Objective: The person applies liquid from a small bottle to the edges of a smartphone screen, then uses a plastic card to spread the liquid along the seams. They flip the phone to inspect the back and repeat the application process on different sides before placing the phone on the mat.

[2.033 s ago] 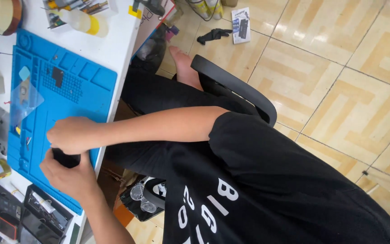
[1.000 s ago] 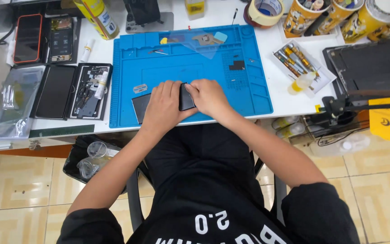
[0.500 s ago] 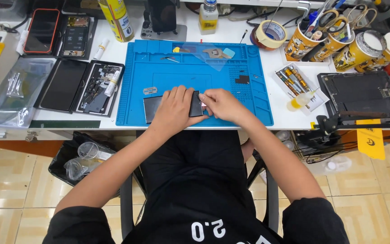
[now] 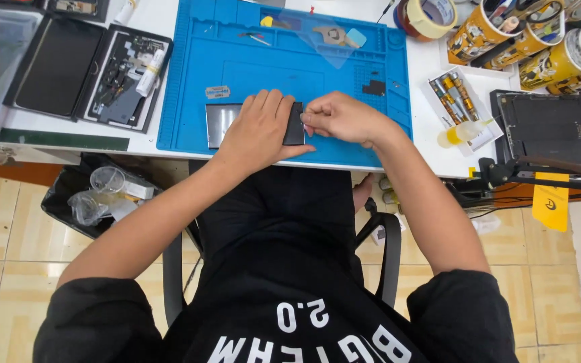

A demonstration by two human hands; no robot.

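Observation:
A dark phone lies on the blue work mat near the table's front edge. My left hand lies flat over most of the phone and presses it down. My right hand pinches something small at the phone's right edge, fingers closed; what it pinches is too small to tell. A shiny grey rectangular plate sticks out from under my left hand on the mat.
Opened phones and dark panels lie at the left on the white table. A tape roll and tool cans stand at the back right, a dismantled tablet beside them. A bin sits under the table.
The view has swung from sideways to square over the table and come closer. My hands stay on the phone, the right one now pinching at its right edge.

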